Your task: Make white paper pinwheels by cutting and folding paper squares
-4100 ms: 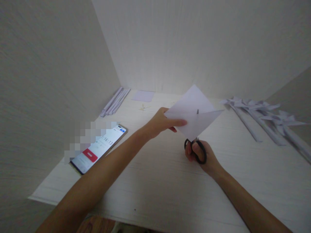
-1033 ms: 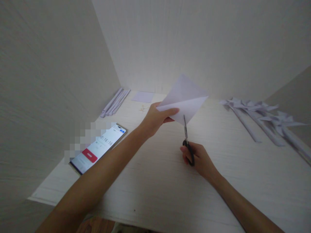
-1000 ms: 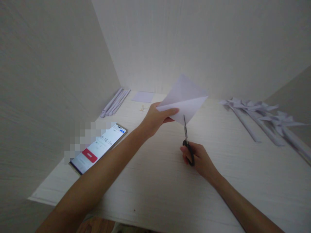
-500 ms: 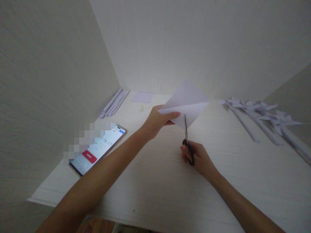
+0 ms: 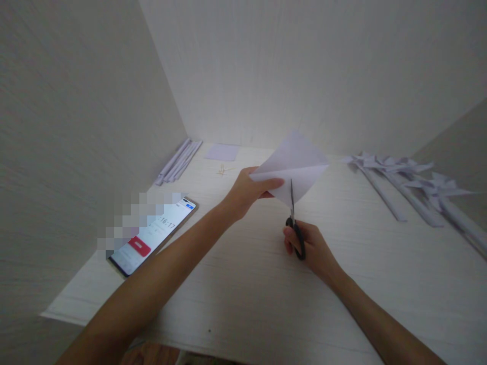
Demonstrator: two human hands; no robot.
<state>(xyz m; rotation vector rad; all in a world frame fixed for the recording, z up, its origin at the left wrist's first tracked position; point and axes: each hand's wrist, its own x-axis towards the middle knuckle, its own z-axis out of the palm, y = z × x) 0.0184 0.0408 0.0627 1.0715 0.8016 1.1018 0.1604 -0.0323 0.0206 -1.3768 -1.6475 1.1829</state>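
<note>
A creased square sheet of white paper (image 5: 299, 154) is held up above the table with one corner pointing toward me. My left hand (image 5: 253, 190) pinches its left side, thumb on top and fingers underneath. In my right hand (image 5: 304, 243) is a pair of scissors (image 5: 292, 208) with black handles, my thumb and fingers around the grips. The blades reach over the paper's near corner and point away from me; their lower parts lie close together.
Several rolled paper sticks (image 5: 179, 162) and a flat paper square (image 5: 222, 151) lie at the back left, with small yellowish pins (image 5: 223, 170) nearby. A phone (image 5: 155, 235) showing a timer rests at left. Several paper pinwheels (image 5: 395, 167) on sticks lie at right. Walls enclose the table (image 5: 247, 284).
The paper has shifted slightly, its far corner a little lower and to the right. My left hand has moved slightly right, and the scissors have barely moved.
</note>
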